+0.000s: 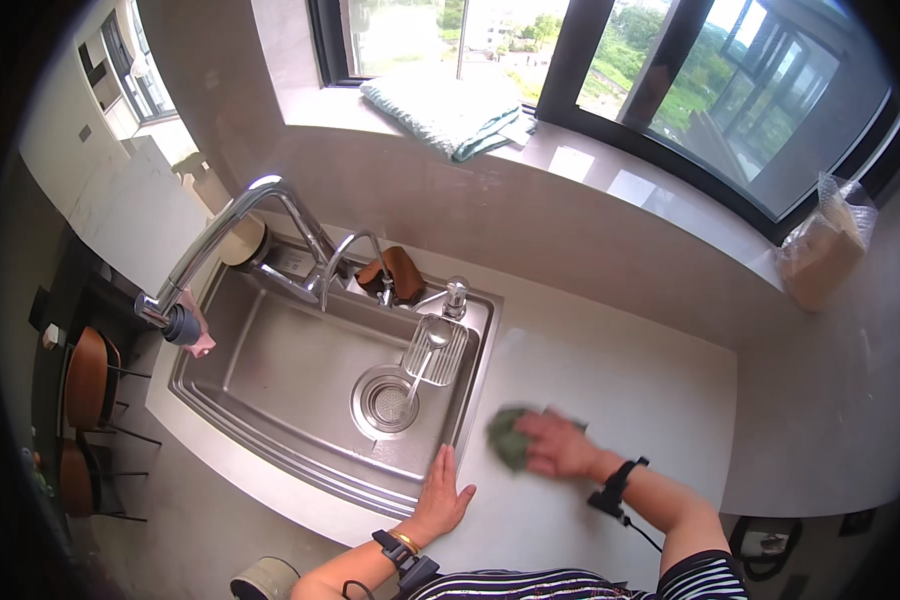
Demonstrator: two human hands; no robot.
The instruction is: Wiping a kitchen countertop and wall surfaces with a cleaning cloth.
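Note:
My right hand (559,444) presses a green cloth (508,439) against the pale countertop (622,360), to the right of the sink; hand and cloth are blurred. My left hand (444,496) lies flat at the near right corner of the stainless steel sink (292,360), its fingertips at the rim and nothing in it. Inside the sink, a metal rack (456,364) hangs near the right wall. A spoon (439,335) rests with its bowl on the rack and its handle reaching down towards the drain strainer (390,403).
A tall chrome faucet (225,225) arches over the sink's left side. Behind the sink stand a smaller tap (356,240) and a brown item (401,274). On the windowsill lie a folded quilted cloth (442,112) and a wrapped brown package (825,251). Chairs (88,379) stand far left.

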